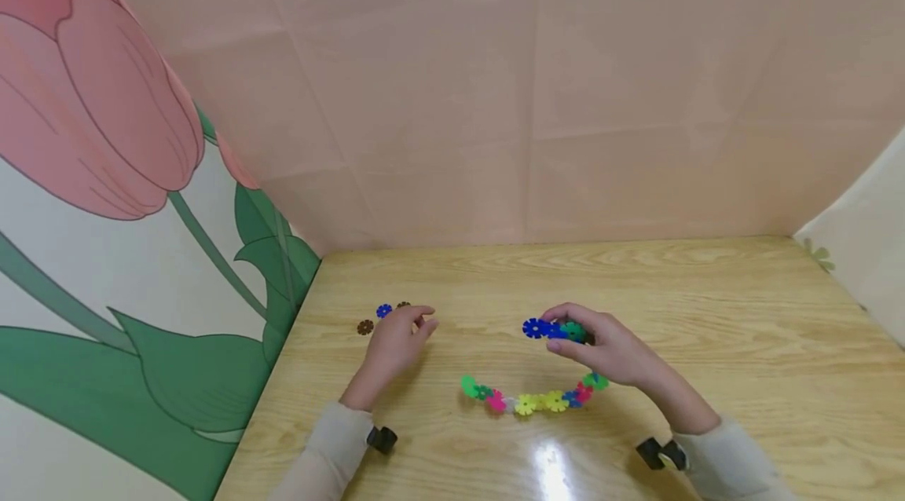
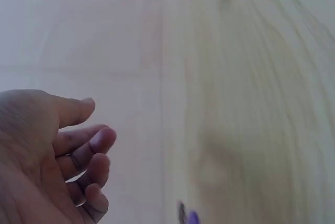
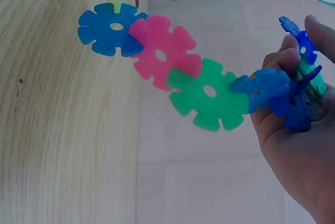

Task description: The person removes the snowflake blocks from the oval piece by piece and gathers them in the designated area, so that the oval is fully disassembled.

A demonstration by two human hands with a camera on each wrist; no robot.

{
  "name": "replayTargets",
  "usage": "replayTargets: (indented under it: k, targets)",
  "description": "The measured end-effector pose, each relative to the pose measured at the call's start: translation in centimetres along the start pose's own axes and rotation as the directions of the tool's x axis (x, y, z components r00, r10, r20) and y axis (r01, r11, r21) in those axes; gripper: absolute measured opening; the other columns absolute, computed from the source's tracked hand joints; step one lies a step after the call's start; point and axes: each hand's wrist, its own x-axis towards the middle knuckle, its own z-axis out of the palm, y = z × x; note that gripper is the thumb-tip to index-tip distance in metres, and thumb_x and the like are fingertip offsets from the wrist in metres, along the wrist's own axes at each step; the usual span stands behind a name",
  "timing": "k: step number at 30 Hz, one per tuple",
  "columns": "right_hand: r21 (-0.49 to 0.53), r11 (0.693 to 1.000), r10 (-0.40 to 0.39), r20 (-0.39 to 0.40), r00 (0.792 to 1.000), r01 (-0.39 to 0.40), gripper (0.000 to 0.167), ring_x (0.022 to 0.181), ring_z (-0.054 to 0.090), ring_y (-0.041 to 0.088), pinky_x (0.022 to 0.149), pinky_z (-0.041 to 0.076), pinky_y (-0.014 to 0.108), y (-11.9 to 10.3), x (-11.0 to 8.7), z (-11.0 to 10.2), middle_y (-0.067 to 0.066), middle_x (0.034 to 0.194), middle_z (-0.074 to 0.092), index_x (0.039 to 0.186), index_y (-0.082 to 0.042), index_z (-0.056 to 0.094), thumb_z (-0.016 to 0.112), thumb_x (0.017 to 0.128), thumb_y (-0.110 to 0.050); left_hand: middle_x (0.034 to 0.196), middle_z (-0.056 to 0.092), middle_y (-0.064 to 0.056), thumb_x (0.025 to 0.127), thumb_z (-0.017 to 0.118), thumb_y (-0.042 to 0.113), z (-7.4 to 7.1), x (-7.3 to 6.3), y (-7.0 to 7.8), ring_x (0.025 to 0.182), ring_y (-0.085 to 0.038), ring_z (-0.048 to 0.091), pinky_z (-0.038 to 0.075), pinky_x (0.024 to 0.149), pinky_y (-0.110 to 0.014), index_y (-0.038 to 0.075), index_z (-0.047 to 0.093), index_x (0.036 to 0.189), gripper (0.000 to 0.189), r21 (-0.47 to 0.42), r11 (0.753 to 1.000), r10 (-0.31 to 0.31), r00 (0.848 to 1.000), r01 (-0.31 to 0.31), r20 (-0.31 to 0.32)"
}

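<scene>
My right hand [image 1: 613, 342] pinches a chain of interlocking snowflake discs [image 1: 526, 405] near one end, where blue and green discs show between thumb and fingers. From there the chain hangs in a curve of green, pink, blue, yellow and white discs down to a bright green one. In the right wrist view, a green disc [image 3: 209, 98] and a pink disc [image 3: 162, 51] hang beside the palm. My left hand [image 1: 396, 342] holds nothing, its fingers loosely bent. Beside and behind it lie a blue disc [image 1: 384, 311] and a brown disc [image 1: 364, 327].
Another brown disc [image 1: 403, 304] is partly hidden behind the left hand. The wooden table [image 1: 707, 305] meets a pink cloth backdrop [image 1: 452, 93] at its far edge. A tulip-printed panel [image 1: 127, 116] stands along the left side.
</scene>
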Motion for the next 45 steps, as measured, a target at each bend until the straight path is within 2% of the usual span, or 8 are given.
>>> replayTargets:
  k: [8,13,18,21,31,35,38,45]
  targets:
    - [0.032,0.999,-0.010,0.039,0.999,0.009,0.029,0.067,0.052,0.008,0.058,0.046,0.028,-0.2,-0.1,-0.2,0.003,0.100,0.066,0.133,-0.015,0.057,0.059,0.104,-0.017,0.106,0.073,0.000,0.102,0.062,0.031,-0.3,-0.2,3.9,0.093,-0.016,0.065,0.053,0.076,-0.033,0.012,0.070,0.125,0.031,-0.085,0.987,0.133,0.991,-0.134,-0.024]
    - [0.036,0.999,0.001,0.041,0.999,-0.003,0.028,0.075,0.060,0.011,0.058,0.047,0.028,0.0,-0.2,-0.3,0.002,0.113,0.070,0.132,-0.015,0.056,0.059,0.104,-0.017,0.117,0.071,0.000,0.103,0.060,0.035,-0.5,-0.5,6.2,0.107,-0.019,0.065,0.055,0.086,-0.038,0.014,0.066,0.132,0.036,-0.168,0.963,0.210,0.977,-0.212,-0.029]
    - [0.046,0.999,0.001,0.049,0.999,-0.004,0.028,0.092,0.068,0.014,0.072,0.053,0.030,0.0,-0.2,-0.3,0.003,0.115,0.071,0.131,-0.014,0.055,0.058,0.104,-0.019,0.127,0.067,0.002,0.104,0.056,0.041,-0.7,-0.9,8.0,0.118,-0.017,0.061,0.052,0.098,-0.043,0.017,0.059,0.140,0.043,-0.238,0.932,0.283,0.959,-0.274,0.000]
    - [0.054,0.999,-0.008,0.053,0.999,0.005,0.028,0.097,0.069,0.014,0.077,0.054,0.031,-0.1,-0.2,-0.3,0.003,0.114,0.071,0.131,-0.012,0.054,0.059,0.104,-0.017,0.129,0.066,0.004,0.104,0.055,0.042,-0.8,-1.0,8.6,0.121,-0.014,0.059,0.049,0.103,-0.043,0.019,0.055,0.143,0.045,-0.258,0.915,0.321,0.947,-0.310,0.002]
    - [0.056,0.998,-0.007,0.021,1.000,0.006,0.029,0.085,0.066,0.015,0.069,0.051,0.030,-0.1,-0.1,-0.2,0.003,0.109,0.072,0.129,-0.012,0.055,0.063,0.101,-0.016,0.128,0.065,0.003,0.103,0.059,0.036,-0.7,-1.2,10.3,0.121,-0.013,0.058,0.050,0.102,-0.041,0.018,0.056,0.141,0.042,-0.315,0.870,0.398,0.917,-0.378,0.000]
    - [0.065,0.998,-0.021,0.012,1.000,0.020,0.027,0.077,0.063,0.016,0.065,0.050,0.029,0.0,-0.2,-0.1,0.006,0.105,0.073,0.127,-0.015,0.056,0.064,0.100,-0.014,0.129,0.065,0.004,0.103,0.059,0.038,-0.4,-1.2,10.9,0.121,-0.012,0.057,0.050,0.101,-0.039,0.019,0.057,0.141,0.042,-0.309,0.866,0.415,0.910,-0.393,0.007]
    - [0.061,0.998,-0.023,0.009,1.000,0.023,0.027,0.074,0.061,0.014,0.063,0.049,0.029,-0.1,-0.2,0.0,0.004,0.104,0.073,0.126,-0.015,0.056,0.065,0.100,-0.014,0.131,0.064,0.006,0.103,0.059,0.040,-0.2,-1.3,11.0,0.124,-0.011,0.057,0.050,0.102,-0.038,0.019,0.057,0.140,0.043,-0.305,0.870,0.412,0.911,-0.387,0.018]
    - [0.065,0.997,-0.034,0.010,0.999,0.033,0.027,0.080,0.066,0.012,0.068,0.053,0.029,0.0,-0.2,0.0,-0.004,0.103,0.073,0.126,-0.014,0.056,0.065,0.100,-0.014,0.131,0.064,0.005,0.103,0.059,0.039,0.3,-1.1,11.3,0.120,-0.011,0.058,0.051,0.099,-0.035,0.019,0.058,0.139,0.042,-0.314,0.864,0.424,0.905,-0.395,0.029]
